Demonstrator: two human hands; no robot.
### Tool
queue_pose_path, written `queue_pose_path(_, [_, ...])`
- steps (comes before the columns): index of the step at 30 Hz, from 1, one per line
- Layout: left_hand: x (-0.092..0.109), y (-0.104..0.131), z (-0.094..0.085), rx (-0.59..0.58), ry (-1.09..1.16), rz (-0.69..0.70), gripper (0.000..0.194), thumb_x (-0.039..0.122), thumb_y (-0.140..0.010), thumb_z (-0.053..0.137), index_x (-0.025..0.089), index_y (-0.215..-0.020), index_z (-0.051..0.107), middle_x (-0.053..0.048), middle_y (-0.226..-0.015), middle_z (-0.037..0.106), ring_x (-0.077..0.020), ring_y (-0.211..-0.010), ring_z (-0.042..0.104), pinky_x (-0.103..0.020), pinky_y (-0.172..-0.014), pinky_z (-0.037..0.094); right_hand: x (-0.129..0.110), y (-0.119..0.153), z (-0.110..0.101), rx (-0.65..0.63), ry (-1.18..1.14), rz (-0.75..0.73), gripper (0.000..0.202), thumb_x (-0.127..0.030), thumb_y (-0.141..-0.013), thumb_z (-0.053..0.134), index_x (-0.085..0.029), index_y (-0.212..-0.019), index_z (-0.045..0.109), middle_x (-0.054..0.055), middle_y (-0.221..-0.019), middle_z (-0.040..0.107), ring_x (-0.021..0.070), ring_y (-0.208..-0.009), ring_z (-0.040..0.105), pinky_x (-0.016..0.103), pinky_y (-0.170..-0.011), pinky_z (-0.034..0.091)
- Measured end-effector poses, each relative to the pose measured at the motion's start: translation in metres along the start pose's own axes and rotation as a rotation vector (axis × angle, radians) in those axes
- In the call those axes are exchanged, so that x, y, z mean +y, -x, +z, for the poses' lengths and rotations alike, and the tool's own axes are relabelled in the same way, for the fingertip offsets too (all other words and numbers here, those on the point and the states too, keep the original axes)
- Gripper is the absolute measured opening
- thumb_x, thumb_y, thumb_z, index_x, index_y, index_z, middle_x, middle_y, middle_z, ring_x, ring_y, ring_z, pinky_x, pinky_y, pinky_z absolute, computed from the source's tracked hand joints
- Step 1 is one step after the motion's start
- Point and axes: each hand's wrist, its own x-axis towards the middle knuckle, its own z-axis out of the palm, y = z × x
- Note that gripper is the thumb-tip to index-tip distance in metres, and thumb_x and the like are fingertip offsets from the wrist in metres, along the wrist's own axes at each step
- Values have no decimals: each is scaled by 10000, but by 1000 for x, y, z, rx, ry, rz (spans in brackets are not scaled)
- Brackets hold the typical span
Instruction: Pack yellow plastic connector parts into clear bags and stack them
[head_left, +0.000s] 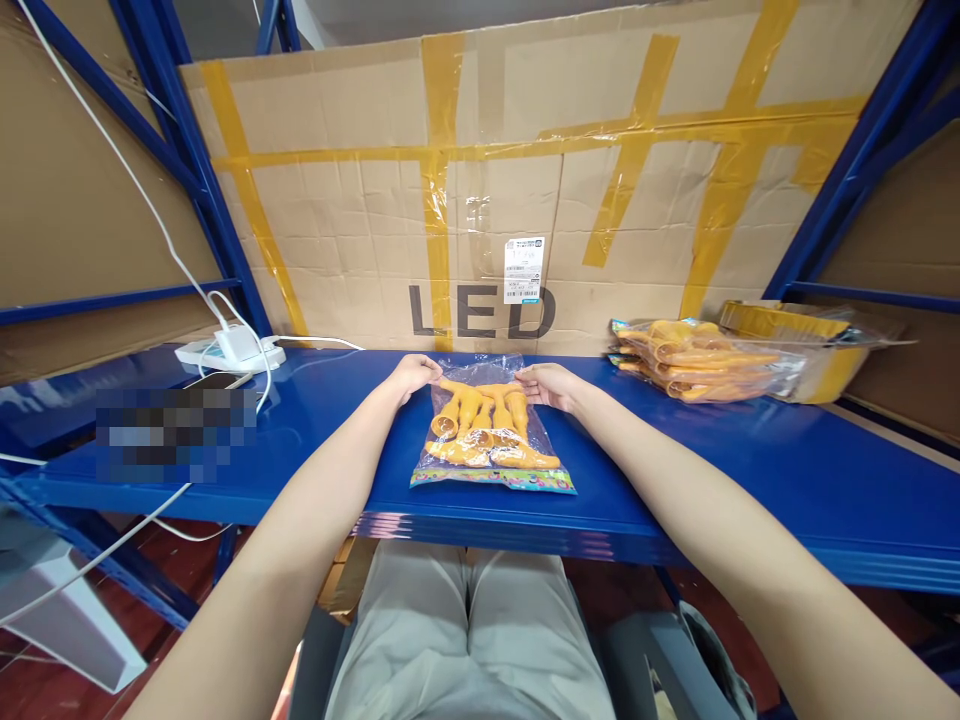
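A clear plastic bag [491, 425] of orange horn-shaped pieces lies flat on the blue shelf, its colourful printed strip towards the front edge. My left hand [412, 376] pinches the bag's far left corner. At the far right corner, my right hand [546, 386] has its fingers closed on the plastic. Several orange pieces show through the film, some with round open ends.
More bags of orange pieces [690, 360] are piled at the right beside a yellow container [832, 370]. A white power strip [229, 350] with cables and a blurred dark object [176, 425] lie at the left. Taped cardboard [360, 240] stands behind.
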Motion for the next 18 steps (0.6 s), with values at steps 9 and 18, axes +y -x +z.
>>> queue_pose_path(9, [3, 3, 0, 9, 204, -94, 210, 55, -651, 756, 172, -638, 582, -5, -613, 664, -144, -741, 697, -274, -837, 548, -3, 4, -8, -16, 39, 4, 207, -7, -870, 569, -141, -713, 553, 22, -565, 636, 84, -480, 593, 185, -529, 531])
queue_pose_path(18, [5, 9, -8, -82, 61, -83, 243, 67, -500, 831, 177, -665, 689, -4, -605, 679, -205, -794, 687, -321, -862, 519, -3, -2, -22, -93, 61, 0, 194, 1, -825, 637, -126, -689, 581, 44, -591, 664, 108, -509, 636, 197, -539, 557])
